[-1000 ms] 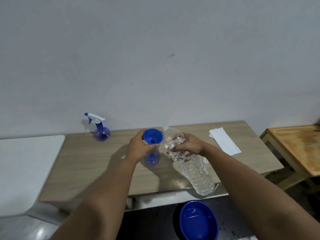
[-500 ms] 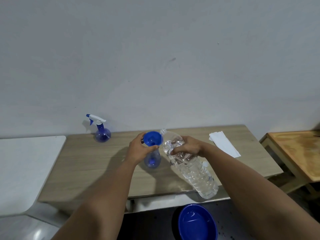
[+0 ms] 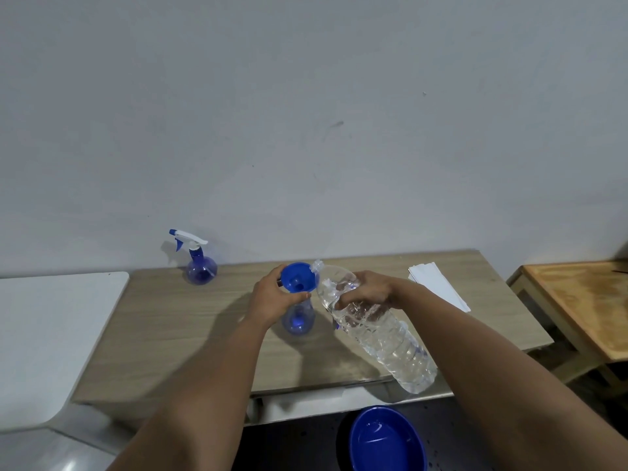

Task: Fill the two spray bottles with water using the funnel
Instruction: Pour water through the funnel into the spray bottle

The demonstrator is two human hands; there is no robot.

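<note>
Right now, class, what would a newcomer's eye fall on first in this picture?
Mid-table, the right hand tips a large clear water bottle, its open mouth at the rim of a blue funnel. The left hand holds that funnel in a small blue spray bottle. A second spray bottle, trigger head on, stands back left by the wall; a blue basin sits below the table's near edge.
</note>
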